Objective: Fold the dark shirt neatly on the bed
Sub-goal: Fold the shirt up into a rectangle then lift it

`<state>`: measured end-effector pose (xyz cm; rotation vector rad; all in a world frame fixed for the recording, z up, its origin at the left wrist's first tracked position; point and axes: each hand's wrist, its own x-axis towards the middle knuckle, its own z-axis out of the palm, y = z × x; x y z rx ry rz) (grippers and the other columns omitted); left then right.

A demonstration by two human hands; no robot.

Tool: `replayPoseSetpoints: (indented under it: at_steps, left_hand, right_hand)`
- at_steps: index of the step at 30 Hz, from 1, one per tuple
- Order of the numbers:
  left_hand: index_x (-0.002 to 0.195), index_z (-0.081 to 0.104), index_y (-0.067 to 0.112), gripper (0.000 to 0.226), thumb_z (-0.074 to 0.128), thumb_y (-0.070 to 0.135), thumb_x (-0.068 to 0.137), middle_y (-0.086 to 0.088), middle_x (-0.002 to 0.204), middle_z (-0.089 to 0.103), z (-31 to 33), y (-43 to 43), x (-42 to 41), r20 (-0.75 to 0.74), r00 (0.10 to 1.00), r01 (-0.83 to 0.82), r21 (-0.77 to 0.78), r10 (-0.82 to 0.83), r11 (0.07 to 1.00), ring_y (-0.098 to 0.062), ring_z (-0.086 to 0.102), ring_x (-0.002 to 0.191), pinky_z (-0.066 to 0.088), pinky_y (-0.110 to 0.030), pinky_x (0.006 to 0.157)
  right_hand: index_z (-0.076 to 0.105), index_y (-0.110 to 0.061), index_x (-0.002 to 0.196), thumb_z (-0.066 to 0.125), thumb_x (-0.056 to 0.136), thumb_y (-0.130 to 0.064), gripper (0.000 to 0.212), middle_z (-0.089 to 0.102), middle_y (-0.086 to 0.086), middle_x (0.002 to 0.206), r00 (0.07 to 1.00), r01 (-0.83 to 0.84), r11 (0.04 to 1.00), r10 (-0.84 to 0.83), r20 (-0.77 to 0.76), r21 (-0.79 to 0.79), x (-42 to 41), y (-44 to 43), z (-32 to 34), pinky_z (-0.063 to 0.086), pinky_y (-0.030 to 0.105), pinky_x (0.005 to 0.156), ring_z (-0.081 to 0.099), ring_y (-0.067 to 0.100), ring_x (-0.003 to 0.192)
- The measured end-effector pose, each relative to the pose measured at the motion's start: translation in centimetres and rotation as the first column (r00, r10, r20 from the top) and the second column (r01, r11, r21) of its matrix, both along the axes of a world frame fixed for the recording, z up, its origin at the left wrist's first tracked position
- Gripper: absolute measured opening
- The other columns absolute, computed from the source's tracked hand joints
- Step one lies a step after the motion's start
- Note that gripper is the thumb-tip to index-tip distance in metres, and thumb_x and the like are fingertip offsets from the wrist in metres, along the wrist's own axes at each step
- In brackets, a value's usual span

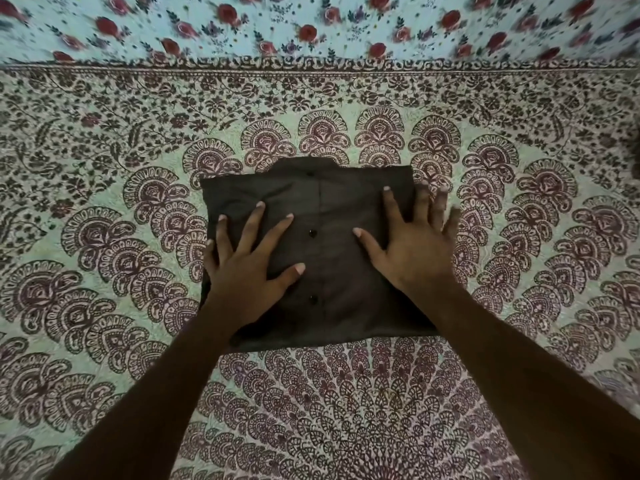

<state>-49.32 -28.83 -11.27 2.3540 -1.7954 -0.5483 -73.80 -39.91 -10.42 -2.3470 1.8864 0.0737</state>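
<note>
Folded dark shirt [332, 251] lies mid-bed on the patterned bedspread [104, 188]; left hand [247, 271] & right hand [412, 244] press flat on it, fingers [254, 216] spread, gripping nothing.

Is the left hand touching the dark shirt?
Touching. The head view shows the left hand lying flat on the dark shirt, fingers spread and palm pressed against the cloth, with no gap showing under it.
</note>
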Motion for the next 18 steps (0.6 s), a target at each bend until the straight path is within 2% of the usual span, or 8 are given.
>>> replayPoseSetpoints:
  at_steps: [2,4,5,9,11,13,15,18]
  left_hand:
    - [0.151,0.002,0.069,0.084,0.025,0.092,0.073,0.026,0.168,-0.014,0.0,0.0,0.2,0.015,1.0,0.009,0.013,-0.009,1.0,-0.041,-0.01,0.156,0.01,-0.07,0.118]
    - [0.15,-0.004,0.069,0.083,0.022,0.092,0.075,0.025,0.168,-0.017,-0.1,0.1,0.1,0.058,0.998,0.015,0.032,-0.017,0.999,-0.042,-0.011,0.156,0.01,-0.07,0.117]
    - [0.149,-0.005,0.069,0.082,0.022,0.092,0.075,0.025,0.168,-0.019,0.0,0.1,0.1,0.059,0.998,0.014,0.044,-0.017,0.999,-0.042,-0.012,0.156,0.01,-0.07,0.117]
    - [0.147,-0.005,0.073,0.084,0.025,0.093,0.071,0.029,0.165,-0.023,0.4,-0.3,0.5,-0.042,0.998,0.04,0.108,-0.036,0.993,-0.037,-0.019,0.156,0.003,-0.066,0.12]
    - [0.15,0.013,0.068,0.083,0.041,0.084,0.074,0.026,0.169,-0.011,1.0,-0.1,1.2,-0.153,0.988,0.015,0.077,-0.003,0.997,-0.032,-0.011,0.158,0.005,-0.063,0.121]
    - [0.15,0.042,0.046,0.072,0.059,0.062,0.082,0.009,0.17,0.015,2.0,1.1,1.6,-0.253,0.96,-0.139,-0.066,0.118,0.988,-0.036,0.014,0.155,0.02,-0.059,0.12]
    - [0.141,0.053,0.023,0.057,0.069,0.042,0.089,-0.01,0.159,0.035,3.1,3.4,1.2,-0.244,0.903,-0.395,-0.146,0.354,0.907,-0.042,0.033,0.143,0.031,-0.058,0.114]
    - [0.136,0.046,0.014,0.067,0.072,0.052,0.087,-0.021,0.147,0.04,4.4,7.4,0.1,-0.132,0.73,-0.668,0.07,0.67,0.741,-0.047,0.037,0.137,0.034,-0.065,0.108]
  right_hand:
    - [0.022,-0.029,0.163,0.028,0.097,-0.073,0.079,0.009,0.017,0.172,0.977,-0.212,0.971,0.212,-0.015,-0.11,0.9,1.2,0.2,0.006,0.068,0.123,0.003,0.044,0.157]
    - [0.021,-0.039,0.162,0.028,0.099,-0.07,0.071,0.008,0.008,0.173,0.901,-0.43,0.897,0.434,0.019,-0.105,1.2,2.4,-0.3,0.015,0.063,0.124,0.007,0.033,0.16]
    - [0.018,-0.045,0.161,0.027,0.099,-0.072,0.068,0.007,0.004,0.174,0.894,-0.444,0.893,0.447,0.035,-0.074,1.0,2.7,-0.6,0.018,0.06,0.124,0.008,0.029,0.16]
    - [0.009,-0.049,0.16,0.022,0.095,-0.081,0.073,0.0,-0.003,0.174,0.986,-0.152,0.987,0.148,0.075,0.046,-0.9,2.0,-0.5,0.013,0.058,0.125,0.003,0.026,0.16]
    - [0.013,-0.042,0.162,0.025,0.097,-0.078,0.076,-0.001,0.004,0.174,0.998,-0.044,0.993,0.038,0.057,0.108,-0.6,1.7,0.3,0.009,0.061,0.126,0.001,0.035,0.159]
    - [0.028,-0.024,0.161,0.032,0.101,-0.068,0.074,0.011,0.019,0.171,0.998,-0.058,0.997,0.057,0.027,0.045,1.0,2.3,1.5,0.009,0.061,0.126,0.006,0.044,0.157]
    - [0.042,-0.011,0.152,0.046,0.101,-0.051,0.064,0.028,0.025,0.163,0.976,-0.199,0.976,0.206,0.069,-0.089,3.4,3.7,2.7,0.018,0.061,0.125,0.021,0.046,0.153]
    - [0.059,-0.008,0.13,0.059,0.096,-0.029,0.04,0.053,0.019,0.138,0.889,-0.338,0.932,0.362,0.281,-0.13,7.3,5.9,3.6,0.051,0.05,0.103,0.057,0.039,0.121]
